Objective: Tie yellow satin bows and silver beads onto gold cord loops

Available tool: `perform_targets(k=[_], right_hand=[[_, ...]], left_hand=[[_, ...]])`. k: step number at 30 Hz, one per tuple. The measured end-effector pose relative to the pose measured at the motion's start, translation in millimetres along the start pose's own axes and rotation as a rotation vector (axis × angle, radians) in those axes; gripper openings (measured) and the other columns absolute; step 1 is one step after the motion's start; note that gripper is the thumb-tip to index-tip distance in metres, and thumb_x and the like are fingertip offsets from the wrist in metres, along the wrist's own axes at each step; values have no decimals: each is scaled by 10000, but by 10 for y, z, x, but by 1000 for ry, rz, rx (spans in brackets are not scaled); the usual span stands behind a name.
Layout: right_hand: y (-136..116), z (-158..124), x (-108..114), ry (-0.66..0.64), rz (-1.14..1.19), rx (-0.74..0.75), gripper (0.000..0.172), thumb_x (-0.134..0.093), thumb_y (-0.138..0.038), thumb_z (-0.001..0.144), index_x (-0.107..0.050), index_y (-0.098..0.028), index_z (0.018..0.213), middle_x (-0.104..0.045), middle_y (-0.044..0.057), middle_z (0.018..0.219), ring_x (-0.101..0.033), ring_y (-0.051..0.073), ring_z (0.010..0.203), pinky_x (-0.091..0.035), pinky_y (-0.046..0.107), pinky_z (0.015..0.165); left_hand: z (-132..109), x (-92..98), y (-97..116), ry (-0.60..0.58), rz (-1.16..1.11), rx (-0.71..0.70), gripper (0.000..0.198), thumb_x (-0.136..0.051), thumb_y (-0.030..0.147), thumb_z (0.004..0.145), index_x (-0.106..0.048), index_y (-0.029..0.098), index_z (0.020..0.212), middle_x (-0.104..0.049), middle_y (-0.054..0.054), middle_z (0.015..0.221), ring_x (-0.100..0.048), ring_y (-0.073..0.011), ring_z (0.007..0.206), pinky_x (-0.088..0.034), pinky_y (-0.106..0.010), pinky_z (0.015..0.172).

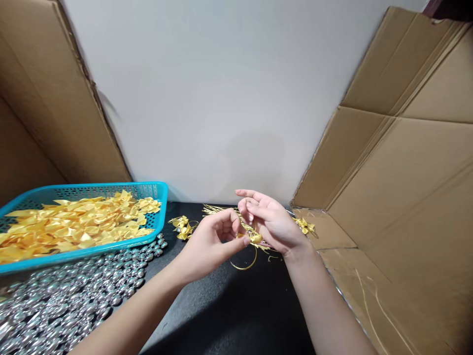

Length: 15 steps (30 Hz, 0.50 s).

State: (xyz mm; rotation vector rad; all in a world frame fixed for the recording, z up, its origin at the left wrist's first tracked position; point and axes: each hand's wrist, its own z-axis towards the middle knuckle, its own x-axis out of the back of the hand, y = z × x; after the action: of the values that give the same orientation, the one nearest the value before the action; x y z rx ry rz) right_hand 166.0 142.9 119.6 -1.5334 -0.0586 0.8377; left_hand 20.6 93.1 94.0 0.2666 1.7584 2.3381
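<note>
My left hand point(218, 236), near the middle of the view, pinches a small yellow ribbon piece point(254, 238) between thumb and fingers. A thin gold wire loop point(244, 268) hangs below it. Close on the right, my right hand point(268, 217) has its thumb and index finger pressed together above the yellow piece, with another finger stretched out; what lies between the fingertips is too small to make out. Behind both hands lies a bundle of gold strands point(212, 209) on the black table surface point(236, 310).
A blue basket point(164, 207) of yellow ribbon pieces stands at the left, with many shiny silver beads point(74, 296) before it. Yellow flower pieces lie left point(183, 227) and right point(306, 226) of my hands. Cardboard panels point(417, 187) flank the white wall point(207, 98).
</note>
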Motion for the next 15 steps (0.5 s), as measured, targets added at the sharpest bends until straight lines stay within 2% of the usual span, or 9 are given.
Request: perform_targets(k=[3,6,9,12,14,15], right_hand=[[1,-9,19,-35,-48,14,103,-687,-176,779,-652,-153,873,-694,31,807,-582,78,630,-512,215,650],[-1,-9,28,-25,-81,61,140,-743,-244,750,-635,-174,804,-730,62,923,-654,117,724,-546,266,713],[-12,-5,25,30,-127,127,172,-748,-285,754,-621,-188,819,-735,40,829,-646,103,647,-528,236,635],[-18,1,13,69,-156,196,148,-709,-304,791,-617,-196,832,-642,-40,634,-452,25,405,-379,165,432],[-9,2,-6,71,-134,233,135,-689,-310,807,-612,-201,832,-564,-76,581,-292,-2,351,-269,155,383],[-1,0,-19,65,-114,239,136,-686,-313,809,-609,-203,829,-540,-81,576,-259,-3,359,-238,153,381]], left_hand=[[-4,-7,24,-1,-13,-3,283,-680,197,798,-413,189,704,-467,61,679,-465,-93,646,-405,-237,622],[-5,-3,41,15,9,-17,301,-683,192,792,-399,193,691,-439,72,650,-422,-84,604,-366,-213,565],[-4,6,41,25,23,-26,291,-675,192,792,-401,194,696,-428,77,638,-409,-81,584,-345,-207,544],[-6,5,19,9,34,-24,287,-663,202,801,-392,199,705,-457,68,658,-428,-88,604,-368,-220,575],[-14,-11,-4,-19,61,-23,290,-656,198,804,-383,203,706,-482,57,677,-440,-97,627,-385,-234,602],[-20,-24,-15,-37,80,-22,290,-650,191,805,-379,205,704,-491,52,681,-444,-101,637,-390,-240,611]])
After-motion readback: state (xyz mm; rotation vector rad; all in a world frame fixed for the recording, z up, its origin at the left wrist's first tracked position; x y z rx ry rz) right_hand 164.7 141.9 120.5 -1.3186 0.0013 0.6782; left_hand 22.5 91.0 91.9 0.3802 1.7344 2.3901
